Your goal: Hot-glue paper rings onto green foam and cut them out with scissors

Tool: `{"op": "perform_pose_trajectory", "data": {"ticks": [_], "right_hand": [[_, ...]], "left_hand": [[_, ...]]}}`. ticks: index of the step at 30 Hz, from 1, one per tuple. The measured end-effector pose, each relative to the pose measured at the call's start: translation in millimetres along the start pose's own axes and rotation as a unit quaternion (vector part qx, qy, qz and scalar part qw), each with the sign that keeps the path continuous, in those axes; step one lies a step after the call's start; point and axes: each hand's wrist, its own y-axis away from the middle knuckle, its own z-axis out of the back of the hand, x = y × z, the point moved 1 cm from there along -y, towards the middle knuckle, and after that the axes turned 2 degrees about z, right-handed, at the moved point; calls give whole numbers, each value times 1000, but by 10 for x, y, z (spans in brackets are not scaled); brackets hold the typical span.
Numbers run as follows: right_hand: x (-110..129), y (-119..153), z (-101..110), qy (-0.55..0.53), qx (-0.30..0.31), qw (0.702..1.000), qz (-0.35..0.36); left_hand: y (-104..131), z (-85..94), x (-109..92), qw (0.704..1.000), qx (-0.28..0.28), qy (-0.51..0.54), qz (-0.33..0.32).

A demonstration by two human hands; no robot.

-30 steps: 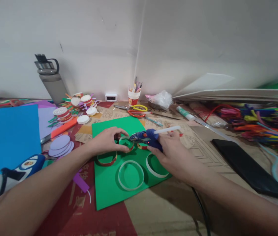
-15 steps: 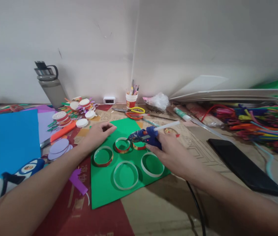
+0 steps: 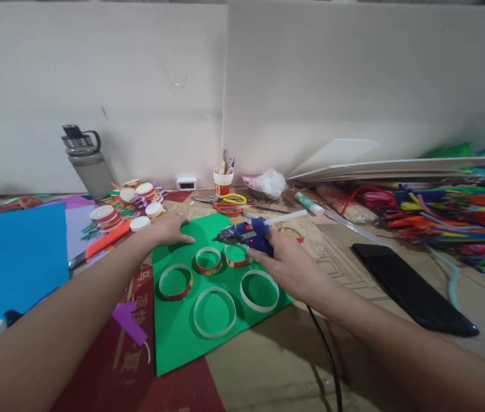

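Observation:
My right hand is wrapped round a blue hot glue gun, with a white glue stick poking out of its back. The gun's nozzle points left, just above and behind a small red-edged paper ring. My left hand rests at the upper left edge of a green sheet, thumb apart from the fingers, holding nothing. Several rings stand on this sheet: a second small ring under the gun, a red-edged one at left, and two whitish ones nearer me.
A black phone lies at right, near bundled pipe cleaners. Behind the sheet are scissors and a pen cup. At left are a blue sheet, a bottle and an orange-handled cutter. The gun's black cord trails towards me.
The glue gun's nozzle has moved slightly up and left, away from the small ring's rim. My left thumb has spread from the fingers. The whole view has shifted a little.

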Motion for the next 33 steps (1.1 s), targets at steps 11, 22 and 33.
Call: {"op": "perform_pose_trajectory", "data": {"ticks": [11, 22, 33], "right_hand": [[-24, -17, -21, -35, -16, 999, 23], [-31, -29, -16, -32, -26, 999, 17], [-75, -77, 72, -152, -65, 980, -110]], "left_hand": [[-58, 91, 87, 996, 55, 55, 52], [-101, 77, -25, 995, -47, 86, -30], [-620, 0, -179, 995, -66, 67, 24]]}}
